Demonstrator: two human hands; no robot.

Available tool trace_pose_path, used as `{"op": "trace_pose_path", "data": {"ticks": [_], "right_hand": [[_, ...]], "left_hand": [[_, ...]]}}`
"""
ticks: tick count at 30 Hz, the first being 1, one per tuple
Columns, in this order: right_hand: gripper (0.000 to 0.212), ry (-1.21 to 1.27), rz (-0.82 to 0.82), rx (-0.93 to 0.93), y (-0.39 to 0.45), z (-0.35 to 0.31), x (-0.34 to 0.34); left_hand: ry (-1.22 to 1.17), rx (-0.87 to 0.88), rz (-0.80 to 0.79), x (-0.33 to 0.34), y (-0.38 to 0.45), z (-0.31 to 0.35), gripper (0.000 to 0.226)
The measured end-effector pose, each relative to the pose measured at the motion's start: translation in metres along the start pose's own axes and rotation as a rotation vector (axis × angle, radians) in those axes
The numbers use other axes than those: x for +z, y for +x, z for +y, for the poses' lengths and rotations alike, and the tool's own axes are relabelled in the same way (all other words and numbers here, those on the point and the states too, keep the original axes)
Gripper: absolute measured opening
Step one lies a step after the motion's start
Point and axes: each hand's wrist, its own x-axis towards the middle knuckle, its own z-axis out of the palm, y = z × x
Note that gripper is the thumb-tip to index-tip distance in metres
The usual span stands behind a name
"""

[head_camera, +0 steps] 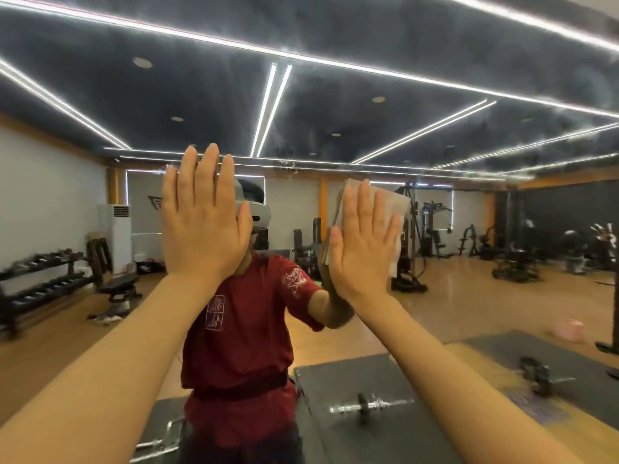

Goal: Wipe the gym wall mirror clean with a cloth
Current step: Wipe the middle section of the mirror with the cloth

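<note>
The mirror (469, 296) fills the whole view, upright in front of the person; its glass shows a hazy, streaked film, heaviest across the upper part where the ceiling lights reflect. The cloth (398, 209), pale and folded, lies flat against the glass at about head height, right of centre.

The right hand (363, 249) presses the cloth to the mirror with its fingers (365, 209) straight and slightly spread; they are not curled round it. The left hand (204, 222) is raised beside it, palm forward, fingers straight and together, grasping nothing; whether it touches the glass cannot be told.

Judgement: wiping is in hand and much of the surface remains cloudy. To do this step well, keep the whole palm flat on the cloth so the pressure is even, work in overlapping passes from the top down, and refold to a fresh face as it soils. A bare left palm on the glass would leave prints, so it is best kept off.

Reflected behind the person: a dumbbell rack (47, 279) at left and weight machines (432, 226) at right.
</note>
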Motion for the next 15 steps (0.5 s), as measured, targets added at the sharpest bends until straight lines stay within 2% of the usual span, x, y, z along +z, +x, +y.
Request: {"op": "trace_pose_path", "data": {"ticks": [3, 7, 9, 12, 15], "right_hand": [[0.064, -0.012, 0.015, -0.019, 0.009, -0.011, 0.001], [0.063, -0.064, -0.077, -0.353, -0.002, 0.009, -0.004], [0.063, -0.107, -0.088, -0.418, 0.022, 0.013, -0.008], [0.064, -0.094, -0.067, -0.325, 0.077, 0.0, -0.015], [0.064, -0.038, -0.041, -0.239, 0.092, -0.016, -0.013]], "left_hand": [[0.001, 0.002, -0.004, -0.001, 0.0, -0.001, 0.059], [-0.001, -0.002, -0.022, -0.002, 0.0, 0.0, 0.059], [0.0, -0.003, -0.02, 0.0, 0.0, 0.0, 0.059], [-0.002, 0.001, -0.019, 0.002, 0.0, -0.001, 0.06], [-0.013, 0.013, -0.017, 0.001, -0.001, -0.004, 0.06]]}}
